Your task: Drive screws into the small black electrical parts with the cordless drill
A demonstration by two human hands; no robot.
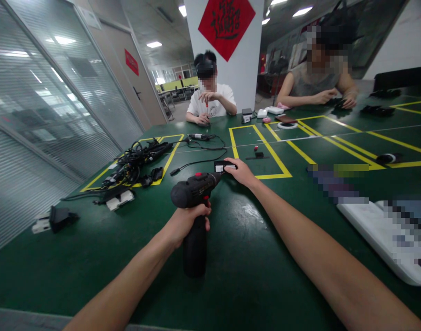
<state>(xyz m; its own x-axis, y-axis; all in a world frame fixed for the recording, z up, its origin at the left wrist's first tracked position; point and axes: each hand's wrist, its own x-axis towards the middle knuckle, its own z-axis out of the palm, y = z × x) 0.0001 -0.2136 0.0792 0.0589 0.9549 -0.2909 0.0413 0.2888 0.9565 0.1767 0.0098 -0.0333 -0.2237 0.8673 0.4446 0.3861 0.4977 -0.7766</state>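
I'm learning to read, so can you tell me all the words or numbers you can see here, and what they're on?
Red diamond poster on the white pillar: black brush-written Chinese characters, too stylised to read.
Red sign on the left wall: too small to read.
White label on the small black part held by the right hand: too small to read.
Drill in the left hand: no text visible.

cordless driver [196,193]: black, red switch, grip upright, left of yellow tape box [275,175] | black labelled part [223,166]: flat, just left of box
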